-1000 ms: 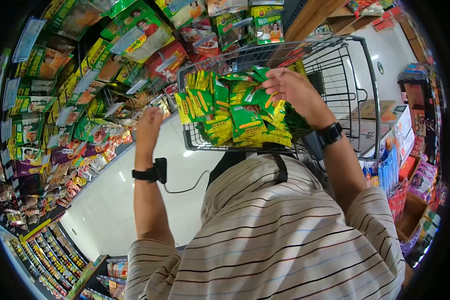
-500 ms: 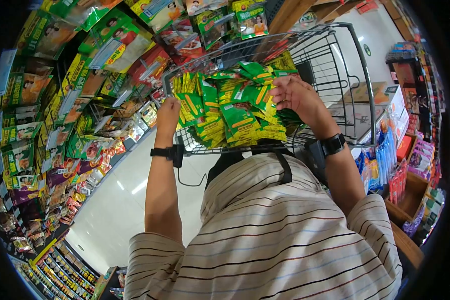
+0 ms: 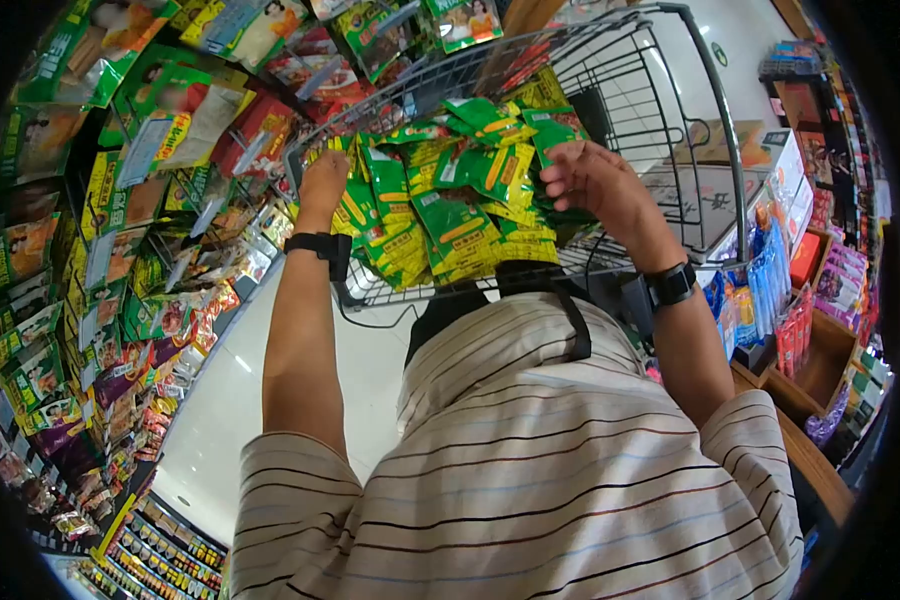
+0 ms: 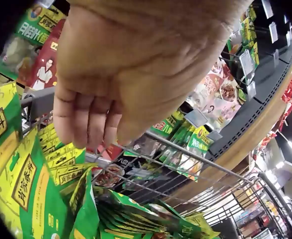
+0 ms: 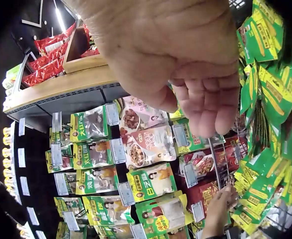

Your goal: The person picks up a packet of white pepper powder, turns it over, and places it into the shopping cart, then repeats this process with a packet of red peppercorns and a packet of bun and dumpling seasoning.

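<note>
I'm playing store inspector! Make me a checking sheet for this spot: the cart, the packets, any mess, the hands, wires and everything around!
Surface: dark wire-metal shopping cart, its basket bearing the goods.
Job's things: many glossy green-and-yellow plastic packets, heaped and overlapping in the basket.
Clutter: white-and-brown cardboard boxes beyond the cart's right side.
Grippers: bare left hand, fingers bent, at the heap's left edge; touching or not, I cannot tell. Bare right hand, fingers loosely bent, at the heap's right; nothing seen in its grip.
Cables: one thin black cable looping below the left hand.
Surroundings: hanging plastic food packets at left; pale shiny floor below.
</note>
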Motion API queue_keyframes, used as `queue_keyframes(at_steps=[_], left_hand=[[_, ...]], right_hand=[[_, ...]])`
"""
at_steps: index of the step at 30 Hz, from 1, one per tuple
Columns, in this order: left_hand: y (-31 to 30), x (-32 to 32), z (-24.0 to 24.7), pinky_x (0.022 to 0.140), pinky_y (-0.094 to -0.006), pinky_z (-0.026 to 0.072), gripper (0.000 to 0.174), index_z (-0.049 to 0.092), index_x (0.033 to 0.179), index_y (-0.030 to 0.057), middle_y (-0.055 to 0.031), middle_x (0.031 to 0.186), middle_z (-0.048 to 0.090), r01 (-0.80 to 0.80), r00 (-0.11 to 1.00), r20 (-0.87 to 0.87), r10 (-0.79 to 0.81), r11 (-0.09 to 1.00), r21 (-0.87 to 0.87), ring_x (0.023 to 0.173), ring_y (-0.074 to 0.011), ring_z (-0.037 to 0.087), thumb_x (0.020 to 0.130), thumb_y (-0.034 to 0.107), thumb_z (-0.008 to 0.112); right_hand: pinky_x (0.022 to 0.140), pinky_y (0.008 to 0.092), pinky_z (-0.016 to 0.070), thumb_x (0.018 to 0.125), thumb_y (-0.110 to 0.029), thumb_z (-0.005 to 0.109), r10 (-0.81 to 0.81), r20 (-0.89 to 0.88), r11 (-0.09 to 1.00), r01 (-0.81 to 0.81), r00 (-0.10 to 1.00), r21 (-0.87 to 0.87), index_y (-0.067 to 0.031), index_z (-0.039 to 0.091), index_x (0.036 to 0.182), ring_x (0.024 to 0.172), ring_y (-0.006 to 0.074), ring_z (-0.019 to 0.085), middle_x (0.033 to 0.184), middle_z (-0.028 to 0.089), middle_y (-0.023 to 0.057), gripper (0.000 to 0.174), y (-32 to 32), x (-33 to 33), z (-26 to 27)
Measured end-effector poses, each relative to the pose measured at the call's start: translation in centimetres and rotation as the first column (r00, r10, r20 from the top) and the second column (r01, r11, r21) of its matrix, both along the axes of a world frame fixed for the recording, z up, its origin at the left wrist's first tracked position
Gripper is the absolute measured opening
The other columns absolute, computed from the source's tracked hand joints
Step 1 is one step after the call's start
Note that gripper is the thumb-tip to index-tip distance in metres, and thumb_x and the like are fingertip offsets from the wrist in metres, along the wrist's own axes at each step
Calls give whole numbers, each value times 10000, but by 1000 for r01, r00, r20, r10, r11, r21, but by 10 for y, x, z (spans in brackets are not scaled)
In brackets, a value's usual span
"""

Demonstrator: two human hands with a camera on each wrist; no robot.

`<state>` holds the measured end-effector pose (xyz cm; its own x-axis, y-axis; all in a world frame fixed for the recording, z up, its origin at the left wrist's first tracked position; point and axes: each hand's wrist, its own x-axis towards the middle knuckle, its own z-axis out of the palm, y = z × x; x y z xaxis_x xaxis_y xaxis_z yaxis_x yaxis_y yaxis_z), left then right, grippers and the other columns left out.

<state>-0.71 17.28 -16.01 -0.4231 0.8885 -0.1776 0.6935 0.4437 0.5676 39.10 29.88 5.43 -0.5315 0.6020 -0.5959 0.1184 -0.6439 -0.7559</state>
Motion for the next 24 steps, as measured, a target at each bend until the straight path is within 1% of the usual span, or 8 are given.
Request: queue_keyframes(at_steps=[3, 4, 7, 10, 13, 14, 17, 24], left_hand=[[-12, 25, 37, 666, -381, 520, 271, 659, 952, 19, -128, 796, 685, -43, 886, 454, 93, 992, -119, 737, -245, 677, 922, 269, 559], [-18, 32, 42, 559, -320, 488, 248, 648, 925, 7, -67, 744, 659, 3, 861, 498, 104, 978, -209, 638, -145, 628, 911, 237, 556], [-54, 48, 28, 485, -259, 461, 210, 663, 963, 59, -23, 748, 632, 182, 750, 642, 158, 884, -430, 607, -122, 610, 920, 247, 577], [-90, 68, 5, 466, -390, 519, 288, 664, 701, -13, -173, 671, 659, 98, 943, 320, 95, 837, -539, 498, -269, 650, 892, 121, 496], [-116, 70, -23, 479, -415, 529, 287, 673, 735, -33, -188, 681, 667, 149, 961, 276, 35, 772, -617, 499, -298, 646, 891, 99, 471], [-117, 69, -34, 461, -359, 545, 324, 629, 1027, -60, -162, 808, 664, 82, 931, 308, 195, 710, -699, 623, -246, 676, 926, 215, 492], [-118, 81, -13, 474, -363, 554, 334, 614, 1078, -63, -177, 874, 674, 34, 883, 370, 288, 748, -663, 650, -247, 685, 935, 209, 481], [-115, 80, -18, 514, -355, 568, 478, 422, 1422, 79, -181, 1126, 653, -66, 838, 397, 375, 791, -609, 719, -228, 695, 958, 191, 447]], right_hand=[[764, 311, 541, 979, -266, 572, 11, -14, 1000, -11, 1000, 0, -54, 620, 1120, 875, 160, 674, 990, 702, 67, 259, 3, 2, -4], [765, 310, 541, 980, -268, 571, 13, -10, 1000, -13, 1000, 3, -53, 620, 1122, 877, 159, 674, 992, 702, 65, 262, 3, 1, -5], [771, 305, 540, 986, -263, 558, 29, -26, 1000, -29, 999, 7, -47, 616, 1138, 883, 162, 673, 999, 700, 70, 271, 1, -5, -7], [775, 308, 541, 989, -254, 547, 61, -55, 998, -61, 997, 4, -37, 613, 1147, 886, 169, 672, 1005, 698, 84, 276, -2, -9, -11], [772, 308, 541, 994, -249, 538, 101, -83, 995, -101, 991, 2, -32, 611, 1150, 880, 174, 671, 1003, 696, 90, 277, -4, -13, -16], [766, 304, 541, 998, -252, 534, 105, -79, 994, -105, 991, 4, -34, 611, 1150, 873, 172, 670, 995, 694, 87, 277, -6, -15, -16], [757, 300, 541, 1003, -256, 529, 109, -80, 994, -108, 991, 11, -35, 613, 1151, 864, 170, 670, 987, 693, 83, 278, -10, -17, -16], [756, 301, 540, 1008, -256, 523, 116, -85, 993, -116, 990, 9, -35, 614, 1155, 866, 168, 669, 982, 691, 81, 281, -13, -17, -14]])
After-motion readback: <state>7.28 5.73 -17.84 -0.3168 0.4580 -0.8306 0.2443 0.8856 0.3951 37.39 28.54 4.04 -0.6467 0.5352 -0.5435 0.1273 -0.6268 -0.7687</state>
